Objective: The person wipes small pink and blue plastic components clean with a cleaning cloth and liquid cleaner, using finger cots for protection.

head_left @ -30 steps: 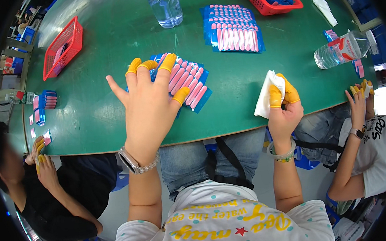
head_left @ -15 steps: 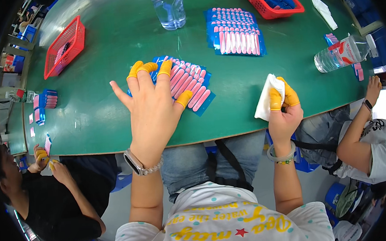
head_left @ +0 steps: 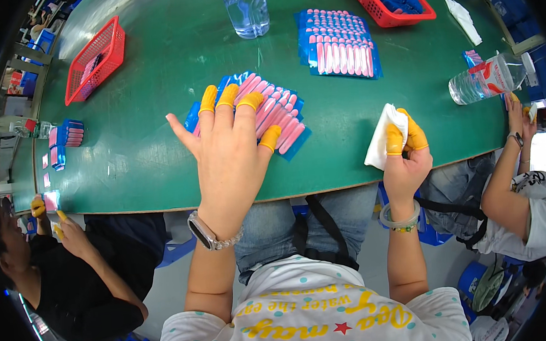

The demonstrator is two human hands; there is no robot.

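My left hand [head_left: 227, 154] lies spread over a fanned stack of blue cards bearing rows of pink, rounded strips [head_left: 286, 126]. Yellow finger cots cover its thumb and several fingertips, which press on the cards; the little finger is bare and sticks out to the side. To the right, my right hand [head_left: 406, 161] pinches a folded white cloth [head_left: 385, 138] between thumb and fingers, also in yellow cots. The cloth is held just above or at the green table [head_left: 339, 115]; which of the two I cannot tell.
Beyond lies another stack of pink-and-blue cards [head_left: 343, 48]. Around it are a clear bottle [head_left: 246, 11], a red basket with blue contents [head_left: 395, 17], a red basket [head_left: 96, 62], another bottle [head_left: 485, 79] and a white cloth [head_left: 463, 21]. Co-workers sit at both sides.
My left hand has slid slightly right across the stack, its fingers bunched a bit differently. My right hand keeps its hold on the cloth. Both co-workers' hands have moved.
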